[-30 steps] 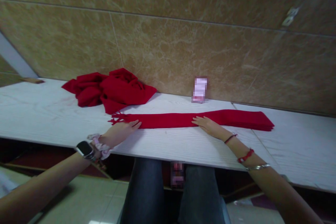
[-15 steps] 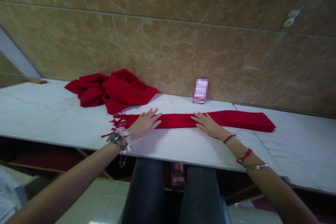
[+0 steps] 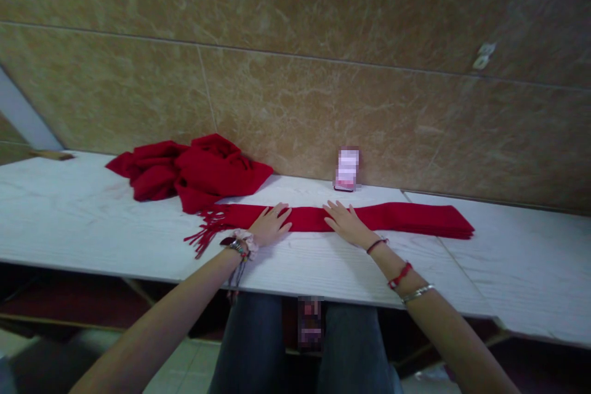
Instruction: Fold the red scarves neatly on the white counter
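Observation:
A long red scarf (image 3: pixel 397 219), folded into a narrow strip, lies across the white table (image 3: pixel 83 221) with its fringe at the left end. My left hand (image 3: pixel 272 225) lies flat on the strip left of its middle, fingers stretched out. My right hand (image 3: pixel 344 221) rests palm down on it just to the right, fingers spread. The two hands sit close together, a short gap between them. Neither hand grips anything.
A crumpled pile of red scarves (image 3: pixel 194 169) lies at the back left against the marble wall. A small blurred card or phone (image 3: pixel 347 169) stands at the wall behind the strip. My knees are under the table's front edge.
My left hand has slid right along the scarf from the fringed end toward the middle. My right hand has shifted slightly left. The fringe now trails loose at the left end.

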The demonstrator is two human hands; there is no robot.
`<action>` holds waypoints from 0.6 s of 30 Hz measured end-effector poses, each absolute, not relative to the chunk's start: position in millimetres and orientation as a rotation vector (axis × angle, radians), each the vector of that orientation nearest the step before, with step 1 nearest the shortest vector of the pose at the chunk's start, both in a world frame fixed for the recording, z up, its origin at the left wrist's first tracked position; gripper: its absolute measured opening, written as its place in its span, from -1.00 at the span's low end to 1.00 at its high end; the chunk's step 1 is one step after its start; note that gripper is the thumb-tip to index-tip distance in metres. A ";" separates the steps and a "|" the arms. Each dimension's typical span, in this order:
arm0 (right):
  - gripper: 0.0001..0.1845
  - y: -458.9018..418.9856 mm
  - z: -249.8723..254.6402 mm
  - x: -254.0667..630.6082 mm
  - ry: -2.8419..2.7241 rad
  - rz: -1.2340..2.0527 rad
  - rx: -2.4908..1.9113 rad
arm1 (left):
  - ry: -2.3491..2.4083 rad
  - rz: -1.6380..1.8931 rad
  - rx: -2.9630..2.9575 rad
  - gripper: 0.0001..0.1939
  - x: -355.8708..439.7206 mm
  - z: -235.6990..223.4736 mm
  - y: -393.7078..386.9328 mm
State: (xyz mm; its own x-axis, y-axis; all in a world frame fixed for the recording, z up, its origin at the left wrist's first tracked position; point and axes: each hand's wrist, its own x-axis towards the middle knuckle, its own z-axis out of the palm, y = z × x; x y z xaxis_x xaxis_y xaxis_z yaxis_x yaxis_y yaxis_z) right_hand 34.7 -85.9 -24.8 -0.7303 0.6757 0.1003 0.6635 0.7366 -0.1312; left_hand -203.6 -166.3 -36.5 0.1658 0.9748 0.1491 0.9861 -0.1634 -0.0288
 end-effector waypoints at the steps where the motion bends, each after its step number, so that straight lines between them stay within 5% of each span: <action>1: -0.43 -88.1 -23.8 25.1 -2.798 0.119 -1.040 | -1.929 -0.180 -2.292 -0.51 -204.5 -36.3 -162.7; 11: -0.45 -79.3 -27.3 21.8 -2.849 0.197 -1.215 | -2.271 -0.268 -1.812 -0.57 -200.8 -31.4 -170.6; 18: -0.43 -70.1 -29.4 34.6 -2.714 0.116 -1.450 | -2.625 -0.206 -1.275 -0.43 -201.8 -33.5 -171.8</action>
